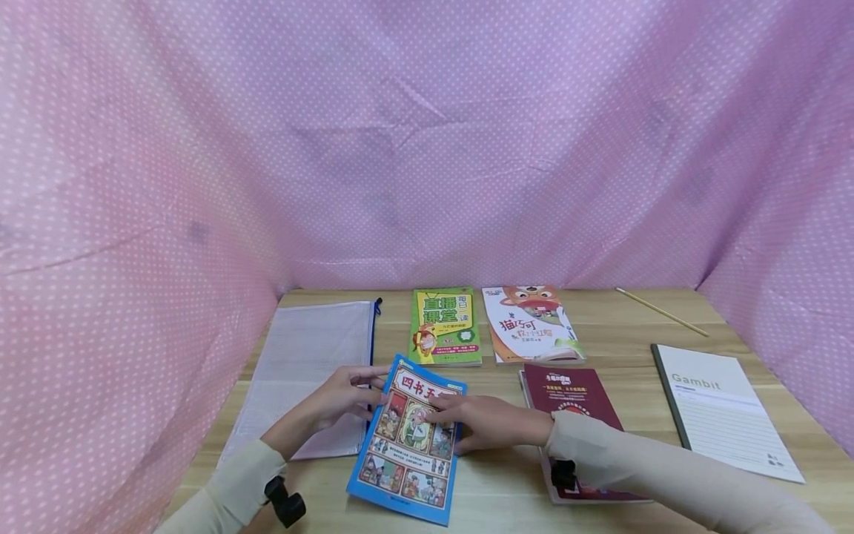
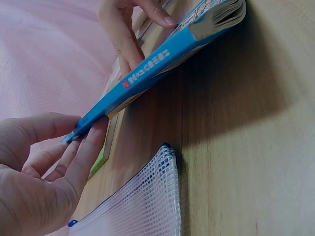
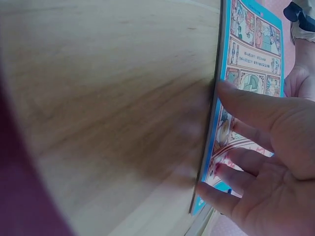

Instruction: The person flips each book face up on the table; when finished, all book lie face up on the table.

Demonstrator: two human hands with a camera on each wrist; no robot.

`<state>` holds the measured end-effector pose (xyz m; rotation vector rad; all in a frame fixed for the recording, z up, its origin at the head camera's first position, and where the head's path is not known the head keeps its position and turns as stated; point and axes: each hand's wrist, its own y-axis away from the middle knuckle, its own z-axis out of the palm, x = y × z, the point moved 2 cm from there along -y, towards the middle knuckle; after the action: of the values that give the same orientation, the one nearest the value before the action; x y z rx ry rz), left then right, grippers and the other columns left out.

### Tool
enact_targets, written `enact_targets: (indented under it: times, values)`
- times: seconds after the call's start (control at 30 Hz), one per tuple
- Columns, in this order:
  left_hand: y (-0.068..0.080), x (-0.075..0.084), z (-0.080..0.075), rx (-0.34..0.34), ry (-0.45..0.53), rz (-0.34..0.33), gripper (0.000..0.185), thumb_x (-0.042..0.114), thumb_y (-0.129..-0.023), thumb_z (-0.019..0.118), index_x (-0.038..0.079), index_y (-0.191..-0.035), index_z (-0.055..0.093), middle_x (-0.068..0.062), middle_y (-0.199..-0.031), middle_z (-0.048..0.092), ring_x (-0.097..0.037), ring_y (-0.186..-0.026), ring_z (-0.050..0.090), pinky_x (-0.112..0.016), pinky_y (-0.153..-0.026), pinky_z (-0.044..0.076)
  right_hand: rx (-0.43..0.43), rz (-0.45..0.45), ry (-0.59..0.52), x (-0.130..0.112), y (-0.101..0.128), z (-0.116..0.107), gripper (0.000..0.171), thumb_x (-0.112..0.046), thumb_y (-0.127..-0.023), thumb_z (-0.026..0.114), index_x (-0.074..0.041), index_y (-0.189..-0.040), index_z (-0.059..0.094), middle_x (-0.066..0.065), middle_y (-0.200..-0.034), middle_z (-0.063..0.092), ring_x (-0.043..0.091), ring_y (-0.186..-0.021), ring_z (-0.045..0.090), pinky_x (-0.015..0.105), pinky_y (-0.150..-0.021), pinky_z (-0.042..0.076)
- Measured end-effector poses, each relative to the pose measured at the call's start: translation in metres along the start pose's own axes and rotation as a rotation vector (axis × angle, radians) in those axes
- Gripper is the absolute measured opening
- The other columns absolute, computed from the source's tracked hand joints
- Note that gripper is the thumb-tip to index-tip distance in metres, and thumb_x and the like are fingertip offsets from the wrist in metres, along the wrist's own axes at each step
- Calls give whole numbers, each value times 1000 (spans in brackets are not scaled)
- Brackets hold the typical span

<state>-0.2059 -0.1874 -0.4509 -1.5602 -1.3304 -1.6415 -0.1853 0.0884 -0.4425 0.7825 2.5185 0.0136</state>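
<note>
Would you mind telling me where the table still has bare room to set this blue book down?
Bare wood shows between the dark red book and the Gambit notebook, and at the far right behind the notebook, near the pencil. The near edge right of the blue book is also free. The middle is crowded: green book, cat book, mesh pouch.

Head view down over the table (image 1: 620, 348); both wrist views close, sharing the blue book (image 1: 408, 437).
</note>
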Motion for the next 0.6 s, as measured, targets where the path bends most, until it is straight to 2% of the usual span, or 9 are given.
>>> enact_targets:
  times: [0.37, 0.6]
  values:
    - [-7, -4, 8, 34, 47, -19, 61, 10, -91, 73, 5, -148, 52, -15, -120, 67, -21, -96, 72, -40, -81, 65, 14, 42, 61, 9, 2, -5, 57, -28, -91, 77, -15, -144, 59, 6, -152, 54, 24, -141, 52, 41, -112, 50]
    - [-11, -8, 13, 29, 59, -23, 61, 9, -93, 72, 6, -150, 51, -16, -124, 64, -21, -99, 72, -42, -86, 64, 10, 87, 86, 18, 2, -7, 59, -31, -89, 80, -17, -143, 60, 5, -151, 55, 25, -141, 52, 45, -111, 51]
